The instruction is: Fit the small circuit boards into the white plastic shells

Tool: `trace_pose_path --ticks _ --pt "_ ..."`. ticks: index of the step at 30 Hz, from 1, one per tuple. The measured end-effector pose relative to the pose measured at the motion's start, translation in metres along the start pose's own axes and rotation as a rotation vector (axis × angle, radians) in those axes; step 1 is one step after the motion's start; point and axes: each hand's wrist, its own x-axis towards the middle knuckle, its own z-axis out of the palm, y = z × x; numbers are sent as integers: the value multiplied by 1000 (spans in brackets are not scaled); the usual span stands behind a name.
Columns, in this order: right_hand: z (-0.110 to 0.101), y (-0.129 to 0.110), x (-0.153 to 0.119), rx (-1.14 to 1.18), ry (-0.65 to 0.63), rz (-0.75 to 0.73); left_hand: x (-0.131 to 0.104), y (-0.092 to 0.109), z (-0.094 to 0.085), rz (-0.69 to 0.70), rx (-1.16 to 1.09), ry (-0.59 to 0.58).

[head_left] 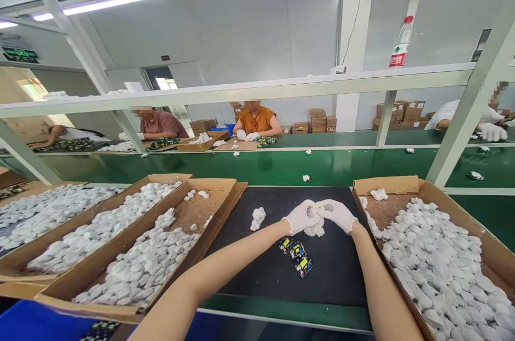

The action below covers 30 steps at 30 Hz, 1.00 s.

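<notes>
Head view: white-gloved left hand (298,218) and right hand (340,215) meet, both grips holding soft-looking lumpy white pieces (316,227) over the black counter (338,271), beyond yellow-and-black circuit boards (298,251); step seems two-handed handling, next move calling for a light touch.

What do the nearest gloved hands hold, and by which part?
A white lump, apparently held by its upper part, between the left hand and right hand.

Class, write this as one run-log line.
left hand: gloved, holding white clump; right hand: gloved, holding same clump; circuit boards: nearby, on black mat
</notes>
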Motion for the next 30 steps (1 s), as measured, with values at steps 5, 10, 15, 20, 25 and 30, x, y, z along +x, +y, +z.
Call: trace_pose_path --ticks 5,10,15,20,25,30 --pt "4 0 1 51 52 5 -6 8 4 8 -44 17" --pt "4 4 3 102 115 29 -11 13 6 10 -94 20" --pt "5 4 3 132 90 43 -10 9 4 13 -150 7" --pt "10 -1 1 126 6 30 -10 10 6 39 -211 -24" --pt "10 -4 0 115 50 82 -17 20 12 64 -240 -1" --pt "9 -5 0 142 121 121 -25 31 16 49 -249 35"
